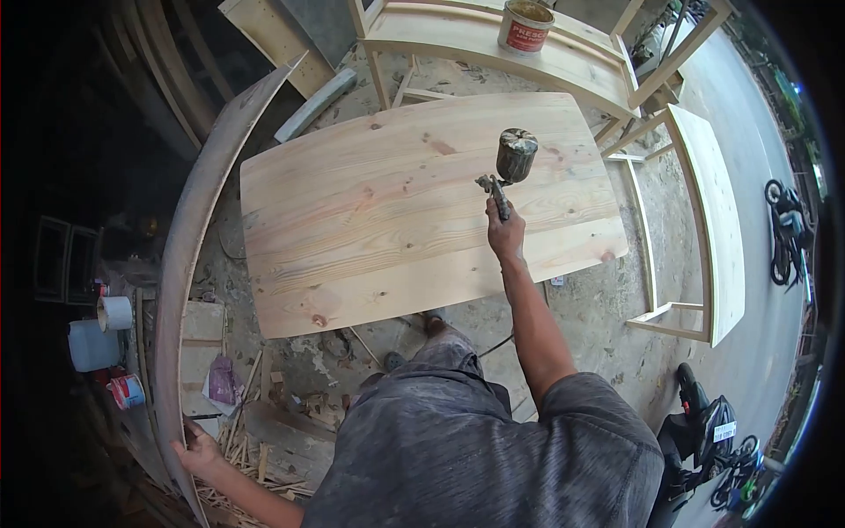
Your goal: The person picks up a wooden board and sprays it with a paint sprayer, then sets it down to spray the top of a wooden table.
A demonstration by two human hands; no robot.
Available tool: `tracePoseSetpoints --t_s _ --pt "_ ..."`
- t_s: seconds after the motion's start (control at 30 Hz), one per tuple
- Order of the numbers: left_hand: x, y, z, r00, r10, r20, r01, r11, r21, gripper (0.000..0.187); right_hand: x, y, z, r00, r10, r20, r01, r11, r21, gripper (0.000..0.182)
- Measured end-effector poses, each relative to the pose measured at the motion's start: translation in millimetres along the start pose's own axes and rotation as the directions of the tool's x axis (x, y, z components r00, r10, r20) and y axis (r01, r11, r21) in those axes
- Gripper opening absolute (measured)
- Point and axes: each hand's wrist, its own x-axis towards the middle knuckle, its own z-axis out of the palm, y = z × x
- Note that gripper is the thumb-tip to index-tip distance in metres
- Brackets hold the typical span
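My right hand (505, 234) is closed round the handle of a spray gun (498, 195). The gun's dark, paint-stained cup (517, 157) stands above its body. Beneath it lies a pale wooden tabletop (422, 229) with knots and grain lines, its long sides slightly curved. My left hand (201, 452), low at the left, grips the edge of a long wooden board (176, 255) that stands on edge and looks bent in this lens. Some of that hand's fingers are hidden behind the board.
A red-labelled tub (525, 26) sits on a wooden frame (440, 35) at the back. Another wooden table frame (715, 229) stands at the right. Scrap sticks (242, 458) litter the floor at lower left, near a white bucket (114, 313). Motorcycles (788, 231) are on the road side.
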Motion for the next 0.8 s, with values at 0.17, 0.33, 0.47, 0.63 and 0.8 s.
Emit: tracePoseSetpoints --t_s 0.17,0.33,0.47,0.63,0.8 --pt "1.5 -47.7 25.2 0.995 -0.063 0.079 0.057 0.996 0.072 0.043 93.0 40.6 -96.1 0.977 0.075 -0.199 -0.1 0.988 -0.12 0.046" --pt "-24.7 -91.0 55.6 0.994 0.019 0.108 -0.038 0.984 0.176 0.044 182.8 73.9 -176.9 0.925 0.076 -0.372 -0.163 0.964 -0.21 0.049" --pt "-8.4 -91.3 58.1 0.982 -0.047 0.181 0.009 0.979 0.204 0.047 251.9 119.7 -208.0 0.887 0.086 -0.454 -0.234 0.931 -0.281 0.054" --pt "36.9 -78.4 50.9 0.957 -0.048 0.287 -0.056 0.938 0.343 0.05 270.4 109.9 -204.1 0.918 0.146 -0.37 -0.246 0.939 -0.239 0.054" --pt "17.5 -93.6 72.0 0.983 -0.069 0.17 0.033 0.978 0.205 0.048 247.4 82.8 -144.7 0.967 0.085 -0.241 -0.123 0.982 -0.145 0.052"
